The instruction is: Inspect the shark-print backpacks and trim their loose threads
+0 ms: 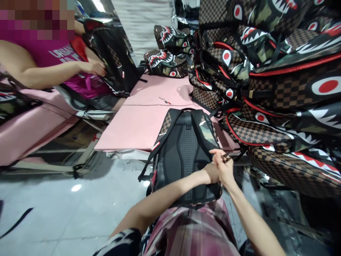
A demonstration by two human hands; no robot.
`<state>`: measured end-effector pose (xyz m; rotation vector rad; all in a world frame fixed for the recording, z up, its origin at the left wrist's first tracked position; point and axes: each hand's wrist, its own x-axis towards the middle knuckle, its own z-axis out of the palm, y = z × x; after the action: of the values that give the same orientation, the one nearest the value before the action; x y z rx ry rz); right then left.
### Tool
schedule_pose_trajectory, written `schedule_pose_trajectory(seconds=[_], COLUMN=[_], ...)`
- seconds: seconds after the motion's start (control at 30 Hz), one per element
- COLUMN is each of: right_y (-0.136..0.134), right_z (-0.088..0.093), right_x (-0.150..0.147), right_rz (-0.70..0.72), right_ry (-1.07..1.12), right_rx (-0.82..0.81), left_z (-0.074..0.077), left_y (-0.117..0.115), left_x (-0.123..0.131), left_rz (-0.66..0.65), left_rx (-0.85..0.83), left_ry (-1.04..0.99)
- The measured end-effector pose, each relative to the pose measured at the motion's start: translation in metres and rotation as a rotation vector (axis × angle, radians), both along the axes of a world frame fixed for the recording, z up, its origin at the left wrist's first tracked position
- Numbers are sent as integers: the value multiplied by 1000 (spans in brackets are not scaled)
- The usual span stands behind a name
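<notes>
A black backpack (pixel 188 156) lies with its padded back panel up, its top on the pink table and its lower end over my lap. My left hand (pixel 212 173) reaches across it to the right edge, fingers closed and partly hidden by my other hand. Against it, my right hand (pixel 226 170) pinches a small dark piece, too unclear to name. The right shoulder strap (pixel 201 128) runs down toward both hands. On the left, the other shoulder strap (pixel 162 138) ends in loose webbing (pixel 142 174) hanging past the side.
A pile of checkered and camouflage backpacks (pixel 290 92) with shark faces fills the right side. A small red-and-dark tool (pixel 165 101) lies on the pink table (pixel 128 128). At left, a co-worker in a magenta shirt (pixel 48 64) handles another backpack (pixel 114 60).
</notes>
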<state>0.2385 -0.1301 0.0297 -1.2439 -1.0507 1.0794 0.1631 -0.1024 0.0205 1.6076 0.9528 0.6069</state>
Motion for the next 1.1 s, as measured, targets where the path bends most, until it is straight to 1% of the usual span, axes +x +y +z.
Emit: schedule_pose_trajectory(seconds=[0.07,0.1,0.13,0.17,0.23,0.27,0.3,0.33,0.37,0.43,0.47,0.5,0.57,0.63,0.7,0.73,0.77,0.8,0.87,0.9,1.0,1.07,1.1], right_y=[22,32,40,48,67,79,93,110,128,167,185,201,225,240,246,246,243,237,220,209,175,160,155], right_z=[-14,-21,-29,-37,-48,-51,-51,-47,-42,-27,-20,-13,-4,1,3,5,6,9,13,15,21,23,23], right_x=[-15,-23,-31,-40,-53,-55,-54,-48,-39,-13,0,12,28,30,23,18,13,8,-1,-4,-10,-9,-7], right_rz=[73,107,143,158,129,100,77,67,58,66,42,62,177,388,619,725,802,838,832,823,877,926,923], right_ry=[-39,-49,-53,-58,-84,-116,-165,-236,-322,-562,-684,-812,-1016,-1135,-1195,-1233,-1270,-1306,-1391,-1427,-1466,-1449,-1444], right_rx=[33,47,49,51,58,66,83,118,165,281,287,238,100,-9,-11,17,65,128,258,316,483,576,600], left_z=[-16,-23,-29,-33,-37,-36,-33,-29,-23,-12,-6,0,12,22,28,29,28,26,16,11,-2,-3,-2], left_y=[-3,2,12,26,63,84,106,126,144,173,184,193,206,217,228,233,237,241,246,248,247,241,236], left_x=[-36,-57,-78,-98,-130,-141,-147,-151,-152,-149,-146,-144,-140,-137,-134,-131,-129,-125,-118,-115,-107,-106,-108], left_rz=[-105,-156,-194,-152,80,194,273,313,317,261,226,190,115,46,-23,-43,-50,-50,-31,-15,50,91,101], left_rx=[61,123,252,375,535,573,590,594,594,606,616,619,554,405,296,280,278,272,224,194,170,184,181], left_ry=[-6,23,98,194,350,398,437,476,522,628,677,716,743,734,748,779,832,892,980,990,929,897,886])
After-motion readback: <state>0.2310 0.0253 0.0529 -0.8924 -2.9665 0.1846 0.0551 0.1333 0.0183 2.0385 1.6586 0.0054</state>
